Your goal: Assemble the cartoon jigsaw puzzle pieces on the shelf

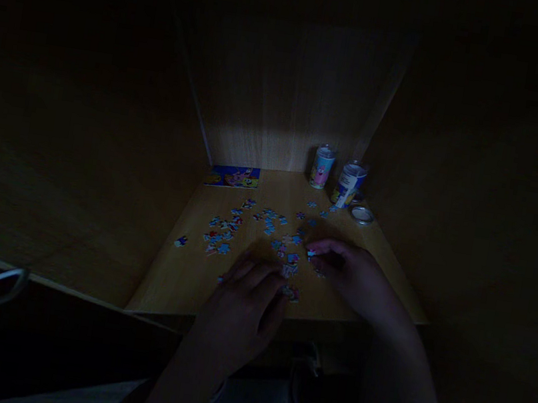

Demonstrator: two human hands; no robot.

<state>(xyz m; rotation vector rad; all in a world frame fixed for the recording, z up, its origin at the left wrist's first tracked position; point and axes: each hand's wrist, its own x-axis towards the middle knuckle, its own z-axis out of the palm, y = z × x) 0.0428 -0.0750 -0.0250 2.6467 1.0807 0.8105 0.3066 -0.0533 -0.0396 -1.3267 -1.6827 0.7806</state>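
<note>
My right hand (352,274) pinches a small jigsaw puzzle piece (311,253) between thumb and fingertips, just above the wooden surface. My left hand (247,296) rests low over the near part of the surface, its fingers bent and close together; their tips are partly hidden in the dim light, and I cannot tell whether they hold anything. Several loose pieces lie between the hands, among them a light-blue piece (293,258). Another heap of puzzle pieces (224,247) spreads to the left, and a lone piece (181,241) sits near the left edge.
A printed picture card (233,176) lies at the back left. Two printed cans, a light-blue can (322,169) and a dark-blue can (349,186), stand at the back right beside a round metal-rimmed lid (362,215). Wooden panels (289,97) enclose the back and sides.
</note>
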